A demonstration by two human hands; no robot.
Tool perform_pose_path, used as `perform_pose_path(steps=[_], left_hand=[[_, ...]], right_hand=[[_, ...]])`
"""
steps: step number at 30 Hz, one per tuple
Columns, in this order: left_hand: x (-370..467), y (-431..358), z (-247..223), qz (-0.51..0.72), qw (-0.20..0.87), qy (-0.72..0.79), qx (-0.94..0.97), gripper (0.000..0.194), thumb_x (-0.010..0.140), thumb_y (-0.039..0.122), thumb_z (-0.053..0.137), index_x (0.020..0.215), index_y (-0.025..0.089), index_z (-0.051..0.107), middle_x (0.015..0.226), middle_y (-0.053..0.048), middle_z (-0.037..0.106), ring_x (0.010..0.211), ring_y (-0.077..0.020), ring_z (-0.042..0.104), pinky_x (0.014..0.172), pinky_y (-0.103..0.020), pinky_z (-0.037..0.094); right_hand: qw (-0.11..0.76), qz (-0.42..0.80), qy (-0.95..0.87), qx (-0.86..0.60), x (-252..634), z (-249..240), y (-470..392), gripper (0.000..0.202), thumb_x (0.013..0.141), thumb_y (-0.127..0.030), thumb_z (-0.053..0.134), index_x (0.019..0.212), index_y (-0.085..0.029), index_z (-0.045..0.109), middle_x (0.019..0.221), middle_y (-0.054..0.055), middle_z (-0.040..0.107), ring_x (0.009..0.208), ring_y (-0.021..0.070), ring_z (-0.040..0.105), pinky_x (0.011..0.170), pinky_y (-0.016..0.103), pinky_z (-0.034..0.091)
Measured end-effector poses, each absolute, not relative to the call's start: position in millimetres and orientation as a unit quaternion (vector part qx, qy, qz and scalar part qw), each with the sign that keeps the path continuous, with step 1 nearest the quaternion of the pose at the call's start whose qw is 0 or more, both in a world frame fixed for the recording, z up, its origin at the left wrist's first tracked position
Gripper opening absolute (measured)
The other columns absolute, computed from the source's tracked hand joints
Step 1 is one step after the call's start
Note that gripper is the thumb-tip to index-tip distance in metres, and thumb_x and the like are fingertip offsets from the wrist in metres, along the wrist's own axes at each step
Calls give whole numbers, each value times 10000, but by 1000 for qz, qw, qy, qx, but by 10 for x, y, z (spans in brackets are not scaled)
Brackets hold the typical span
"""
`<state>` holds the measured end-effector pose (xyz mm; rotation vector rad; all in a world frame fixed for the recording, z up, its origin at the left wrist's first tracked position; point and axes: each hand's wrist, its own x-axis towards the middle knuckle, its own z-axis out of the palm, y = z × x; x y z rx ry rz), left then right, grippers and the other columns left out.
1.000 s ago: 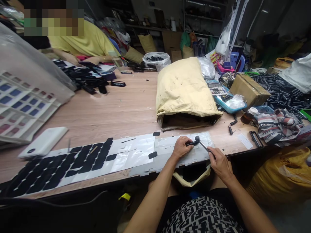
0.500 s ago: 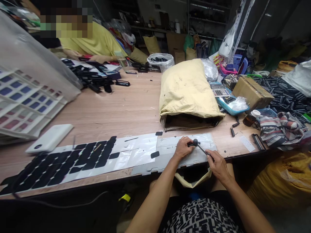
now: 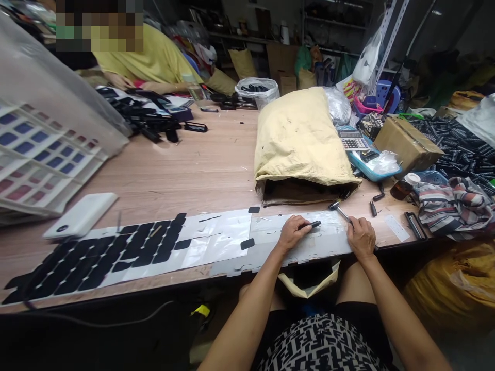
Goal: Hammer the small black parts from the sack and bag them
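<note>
My left hand (image 3: pixel 293 231) is closed on a small black rod-shaped piece (image 3: pixel 315 224), whose tip sticks out past the fingers to the right. It rests over a pale grey board (image 3: pixel 266 252) at the table's front edge. In my right hand (image 3: pixel 361 237) is a small hammer (image 3: pixel 339 208), gripped by its handle. The hammer's metal head lies at the board's far right end, near the mouth of the yellow sack (image 3: pixel 301 139), apart from the black piece.
Black rounded patches (image 3: pixel 135 242) on a white sheet cover the front left. A white power bank (image 3: pixel 81 214) lies behind them. At right are a calculator (image 3: pixel 351 139), a cardboard box (image 3: pixel 406 144) and a striped cloth (image 3: pixel 444 206). A co-worker in a yellow shirt (image 3: pixel 162 56) sits across.
My right hand has moved right with the hammer, taking its head off the black piece and toward the sack. My left hand has stayed nearly in place, still holding the piece.
</note>
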<state>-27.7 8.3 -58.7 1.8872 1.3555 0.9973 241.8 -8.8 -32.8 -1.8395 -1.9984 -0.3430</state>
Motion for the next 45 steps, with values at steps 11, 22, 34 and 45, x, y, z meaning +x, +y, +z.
perform_pose_path(steps=[11,22,34,45], left_hand=[[-314,42,-481,351,305,517,718,389,975,356,365,662,217,550,748,-33,590,796,-202,534,798,-356,446],[-324,25,-458,360,323,511,710,407,976,362,349,713,218,624,768,-41,628,817,-212,554,825,-358,439],[-235,-483,-375,324,267,488,765,354,969,379,425,755,226,662,909,-62,673,930,-230,553,920,-406,421],[-333,-1091,-423,229,217,454,833,168,680,239,781,842,282,765,1464,-47,528,1360,-387,411,1132,-587,353]], right_hand=[[193,-134,-713,-661,2373,-352,-139,305,947,-248,496,1201,-210,661,942,80,589,895,229,467,752,332,323],[195,-131,-709,-665,2361,-348,-147,305,943,-234,498,1197,-211,666,946,77,591,888,226,458,739,335,314],[202,-127,-710,-663,2369,-372,-137,294,926,-231,505,1172,-210,664,944,81,586,892,232,453,739,336,319],[193,-115,-708,-669,2358,-371,-147,300,934,-223,496,1184,-207,660,948,85,579,901,235,449,748,333,324]])
